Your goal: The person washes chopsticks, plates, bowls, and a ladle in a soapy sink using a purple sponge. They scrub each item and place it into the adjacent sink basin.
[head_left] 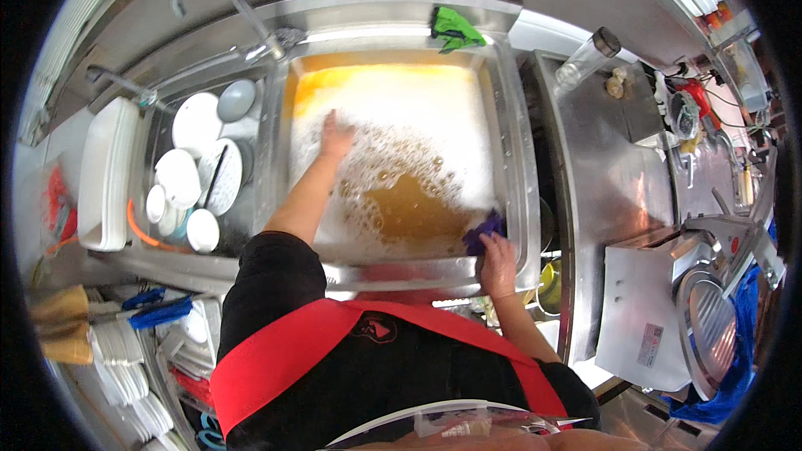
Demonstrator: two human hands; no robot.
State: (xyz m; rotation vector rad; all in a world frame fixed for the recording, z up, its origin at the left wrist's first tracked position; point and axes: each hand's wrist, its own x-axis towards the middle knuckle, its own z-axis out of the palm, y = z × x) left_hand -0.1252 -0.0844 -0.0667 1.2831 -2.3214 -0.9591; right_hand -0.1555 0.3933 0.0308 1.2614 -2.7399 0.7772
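Observation:
A large steel sink [520, 159] in front of me is filled with brownish water under thick white foam [401, 100]. My left hand [337, 135] reaches into the foam at the sink's left side. Suds and blur hide its fingers, so I cannot make out their shape or anything in them. At the sink's near right corner my right hand [499, 263] is closed on a purple cloth [484, 232], which touches the inner edge by the water. A green cloth [456, 29] lies over the far rim, toward the right.
Left of the sink, a second basin holds several white plates and bowls [199, 124]. Two faucets [242, 10] rise behind. A white plastic bin [113, 171] stands far left. To the right are a steel counter [614, 175], a glass jar [587, 60] and a slicer with a round blade [708, 326].

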